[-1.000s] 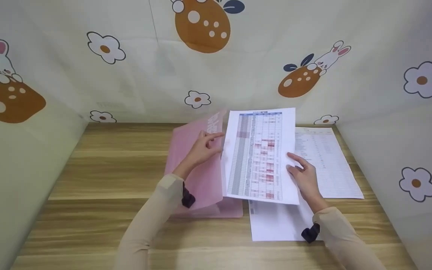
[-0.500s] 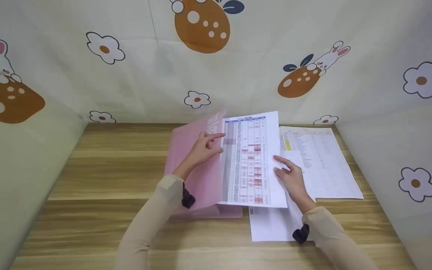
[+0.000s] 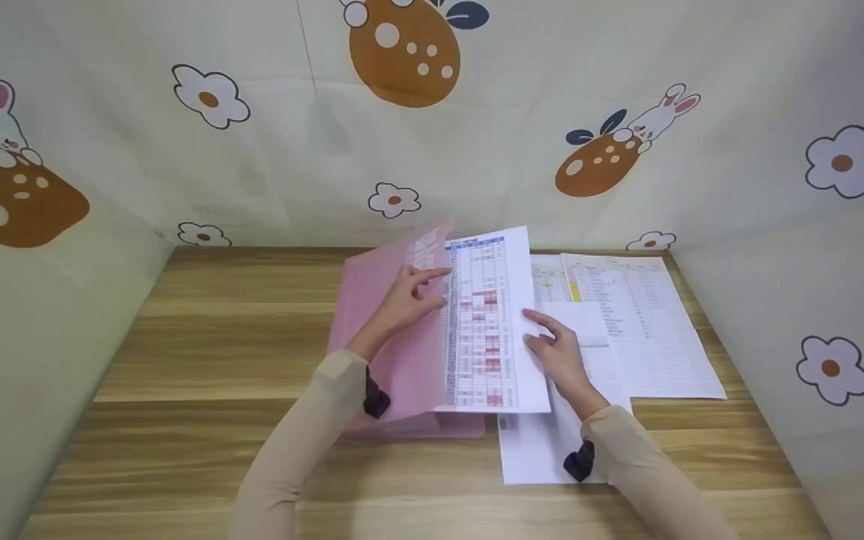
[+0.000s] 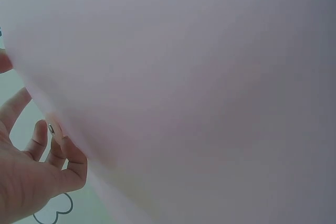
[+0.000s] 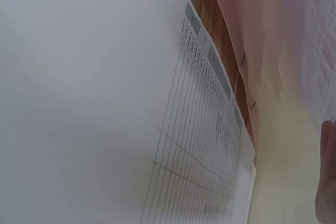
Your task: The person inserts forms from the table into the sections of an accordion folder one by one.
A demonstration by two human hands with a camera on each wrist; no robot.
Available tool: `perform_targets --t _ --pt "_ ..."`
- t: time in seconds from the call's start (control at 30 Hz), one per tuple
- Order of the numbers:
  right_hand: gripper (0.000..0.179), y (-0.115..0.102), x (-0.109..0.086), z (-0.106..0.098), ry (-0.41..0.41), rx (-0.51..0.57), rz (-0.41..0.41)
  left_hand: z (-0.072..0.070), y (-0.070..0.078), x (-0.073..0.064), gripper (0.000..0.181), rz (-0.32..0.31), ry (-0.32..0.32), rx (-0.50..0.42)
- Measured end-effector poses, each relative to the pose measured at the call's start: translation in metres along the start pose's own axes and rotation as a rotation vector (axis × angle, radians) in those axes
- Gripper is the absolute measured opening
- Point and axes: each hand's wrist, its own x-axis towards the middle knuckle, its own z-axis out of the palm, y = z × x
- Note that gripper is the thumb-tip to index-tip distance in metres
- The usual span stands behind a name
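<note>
A pink plastic folder [image 3: 421, 360] lies left of centre in the head view, its cover lifted. My left hand [image 3: 404, 300] holds that cover by its right edge. The left wrist view shows the pale cover [image 4: 184, 93] filling most of the picture, with fingers of the left hand [image 4: 34, 169] at its edge. A printed table sheet [image 3: 484, 322] with red cells stands partly behind the cover, inside the folder. My right hand [image 3: 561, 360] pinches this sheet at its right edge. Only a bit of the right hand [image 5: 328, 174] shows in the right wrist view.
Loose printed papers [image 3: 649, 337] overlap on the wooden table [image 3: 199, 352] to the right. Another sheet [image 3: 526, 457] lies below the held one. Patterned curtain walls [image 3: 274, 150] enclose the back and sides.
The right hand has moved left with the printed sheet, which now goes further behind the pink cover. More of the papers on the right shows. My left hand has stayed in place.
</note>
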Motion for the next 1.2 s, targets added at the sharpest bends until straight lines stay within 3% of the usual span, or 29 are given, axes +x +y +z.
perform_targets --t 0.4,0.83,1.2 --pt "0.044 0.002 0.006 0.021 -0.028 0.024 -0.009 0.001 0.0 0.001 0.048 -0.025 0.005 0.001" --pt "0.047 0.002 0.014 0.035 -0.087 -0.012 -0.046 0.001 -0.002 -0.001 0.045 -0.01 -0.004 0.003" --pt "0.041 -0.001 0.003 0.03 -0.139 -0.039 -0.054 0.001 -0.002 0.0 0.046 0.033 -0.003 0.032"
